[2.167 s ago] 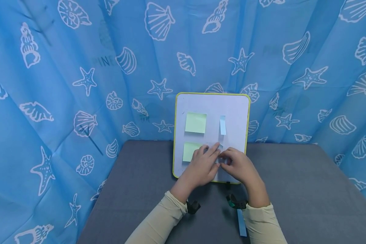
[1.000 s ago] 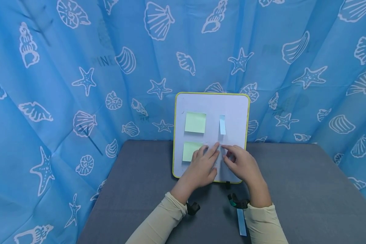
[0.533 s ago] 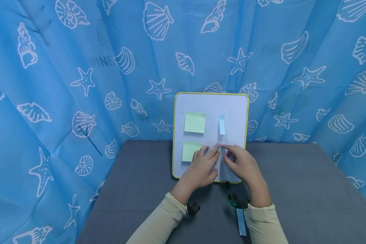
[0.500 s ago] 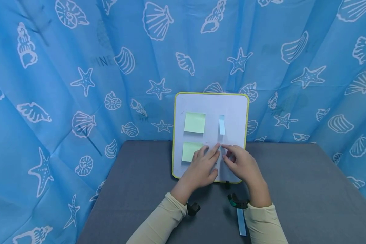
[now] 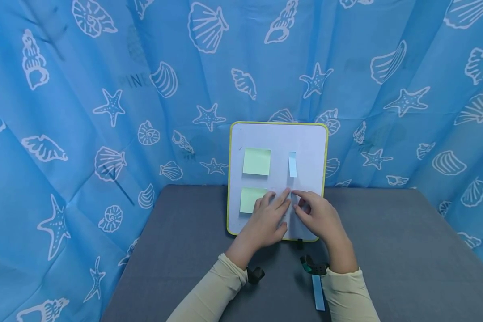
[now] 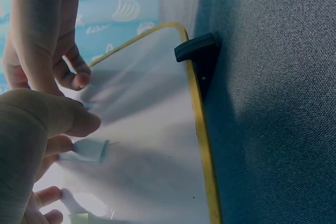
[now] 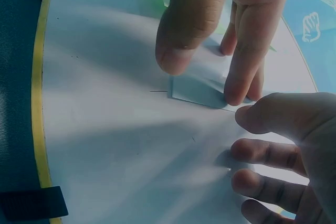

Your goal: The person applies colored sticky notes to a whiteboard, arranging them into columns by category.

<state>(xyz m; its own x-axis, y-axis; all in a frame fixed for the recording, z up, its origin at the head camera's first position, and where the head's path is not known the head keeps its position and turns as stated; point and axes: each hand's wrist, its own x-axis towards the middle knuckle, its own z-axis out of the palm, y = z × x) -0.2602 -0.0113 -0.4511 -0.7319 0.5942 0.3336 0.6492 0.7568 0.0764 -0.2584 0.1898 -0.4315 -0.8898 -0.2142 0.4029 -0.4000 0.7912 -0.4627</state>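
A small pale-blue paper strip (image 7: 202, 88) is lying flat on the lower right part of the whiteboard (image 5: 306, 138), just below a matching blue strip (image 5: 292, 164) & right of two green sticky notes (image 5: 256, 161). It is pressed down by the left hand (image 5: 265, 221), fingertips (image 7: 236, 90) straight & close together on the strip, thumb hovering just above its edge. The right hand (image 5: 319, 219) is held just beside it, fingers slightly apart & relaxed; whether the strip is touched by them cannot be told. The strip is judged v. light, thin, floppy, easily creased or torn. It is best taken by pinching a free corner or short edge, w/ the sticky end smoothed flat by a fingertip; the board is stiff & propped on black clips (image 6: 197, 48)
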